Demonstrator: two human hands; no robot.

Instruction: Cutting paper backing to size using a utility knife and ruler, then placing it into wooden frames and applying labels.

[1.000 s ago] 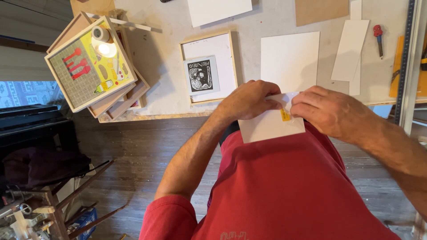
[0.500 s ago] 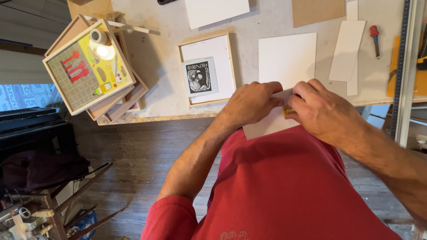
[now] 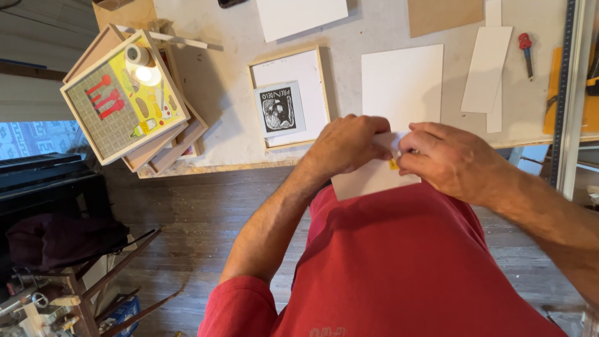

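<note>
**Pinching a small yellow bit at the edge of a white card**

Holding the white card (image 3: 374, 180) against the belly, over the red shirt (image 3: 399, 262), both hands meet at its upper edge. Left hand (image 3: 346, 146) is curled shut over the card's top left, fingers pressing down, probably to steady it. Right hand (image 3: 452, 159) is closed too, fingertips pinched on a small yellow piece (image 3: 394, 164) right at the card's edge; can't tell what the piece is, mostly hidden under the fingers. Card sits just off the near edge of the worktable (image 3: 218, 93), part over it, part over the lap, likely kept close for fine finger work.

Relative to the card: just beyond it on the table, a white sheet (image 3: 402, 84) lies flat. Beyond and left, a wooden frame (image 3: 290, 97) with a small black-and-white print. Far left, a stack of frames (image 3: 125, 100) with a tape roll (image 3: 137, 55) on top, overhanging the table corner. Beyond and right, a white strip (image 3: 486, 68), a red-handled knife (image 3: 526, 47), a long metal ruler (image 3: 564, 93).
</note>
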